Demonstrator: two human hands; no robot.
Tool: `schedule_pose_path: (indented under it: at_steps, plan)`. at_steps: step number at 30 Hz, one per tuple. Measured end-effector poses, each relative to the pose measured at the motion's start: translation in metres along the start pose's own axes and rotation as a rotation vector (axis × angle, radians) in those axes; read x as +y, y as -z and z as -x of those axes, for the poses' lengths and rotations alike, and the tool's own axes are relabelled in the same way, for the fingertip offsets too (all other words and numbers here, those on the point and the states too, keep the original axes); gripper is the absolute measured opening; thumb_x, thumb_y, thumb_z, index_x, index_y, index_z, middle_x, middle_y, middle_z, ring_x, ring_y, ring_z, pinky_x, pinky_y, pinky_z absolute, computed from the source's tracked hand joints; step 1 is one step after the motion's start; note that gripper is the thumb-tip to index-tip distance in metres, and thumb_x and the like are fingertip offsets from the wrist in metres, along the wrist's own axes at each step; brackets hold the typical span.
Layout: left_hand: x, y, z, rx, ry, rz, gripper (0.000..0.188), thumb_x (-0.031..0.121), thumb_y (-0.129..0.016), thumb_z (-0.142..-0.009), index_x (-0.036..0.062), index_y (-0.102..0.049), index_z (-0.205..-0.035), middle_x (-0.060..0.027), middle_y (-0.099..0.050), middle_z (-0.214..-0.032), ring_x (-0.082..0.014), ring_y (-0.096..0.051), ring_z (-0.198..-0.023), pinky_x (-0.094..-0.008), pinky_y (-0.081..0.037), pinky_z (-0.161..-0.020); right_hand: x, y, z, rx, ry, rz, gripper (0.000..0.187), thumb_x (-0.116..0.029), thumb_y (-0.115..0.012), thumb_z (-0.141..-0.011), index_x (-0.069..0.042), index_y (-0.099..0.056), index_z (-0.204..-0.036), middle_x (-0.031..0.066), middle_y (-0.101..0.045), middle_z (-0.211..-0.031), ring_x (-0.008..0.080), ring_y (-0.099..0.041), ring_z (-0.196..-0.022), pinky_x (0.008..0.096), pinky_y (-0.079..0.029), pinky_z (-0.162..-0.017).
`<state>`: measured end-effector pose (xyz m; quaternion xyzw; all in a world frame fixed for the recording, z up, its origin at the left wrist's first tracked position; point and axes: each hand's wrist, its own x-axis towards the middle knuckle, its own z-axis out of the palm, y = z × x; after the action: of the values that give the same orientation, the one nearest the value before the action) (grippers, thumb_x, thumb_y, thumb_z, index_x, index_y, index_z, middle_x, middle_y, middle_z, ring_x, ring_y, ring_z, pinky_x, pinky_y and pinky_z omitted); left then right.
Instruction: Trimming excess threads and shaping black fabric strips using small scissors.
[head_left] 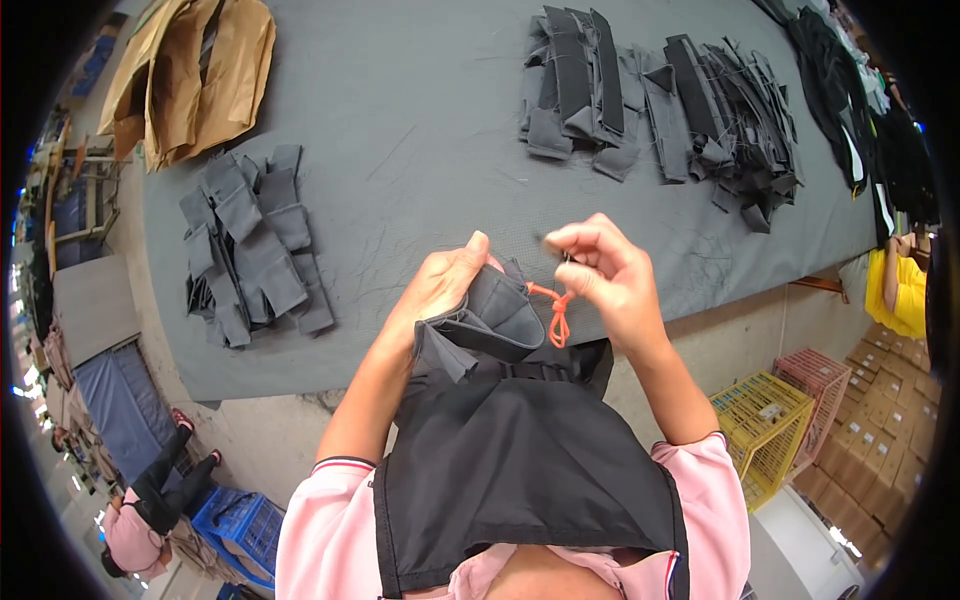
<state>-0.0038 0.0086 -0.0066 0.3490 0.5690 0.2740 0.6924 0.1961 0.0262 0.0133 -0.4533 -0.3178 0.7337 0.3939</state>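
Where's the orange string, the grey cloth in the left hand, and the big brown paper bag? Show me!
Orange string [562, 301]: head view, on its knot.
Grey cloth [494, 300]: head view, on its folded middle.
Brown paper bag [228, 88]: head view, on its creased side.

I'm seeing a brown paper bag [200, 85] sitting at the upper left. Down the left side, I'm watching a person in a pink top [135, 535] leaning near a blue crate [245, 525]. On the right, a yellow crate [765, 420] is standing beside a reddish one, cardboard boxes [880, 430] are lying beyond them, and a person in a yellow top [898, 290] is showing above.
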Motion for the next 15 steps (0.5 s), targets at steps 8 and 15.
schedule_pose_path:
  at_steps: [8,15]
  plan:
    - [0.001,-0.0019,0.0011,0.004,-0.006,0.063,0.055,0.052,-0.042,-0.094,0.0026,-0.062,-0.081,0.0017,-0.054,-0.065,-0.0049,-0.046,-0.056,-0.0212,-0.038,-0.051,-0.0072,0.0005,0.0068,-0.152,0.799,1.282,0.031,-0.005,-0.072,-0.063,-0.008,-0.063,-0.092,0.0014,-0.055,-0.077,0.0203,-0.055,-0.06,0.0322,-0.043,-0.058]
    - [-0.0003,-0.0016,0.0022,0.011,-0.035,0.029,0.053,0.049,-0.042,-0.095,0.0024,-0.062,-0.081,0.0021,-0.054,-0.065,-0.0047,-0.045,-0.057,-0.0209,-0.038,-0.052,-0.0022,-0.0044,0.0065,-0.195,0.837,1.293,0.03,-0.007,-0.072,-0.064,-0.008,-0.063,-0.092,0.0015,-0.055,-0.076,0.0192,-0.054,-0.059,0.0309,-0.042,-0.054]
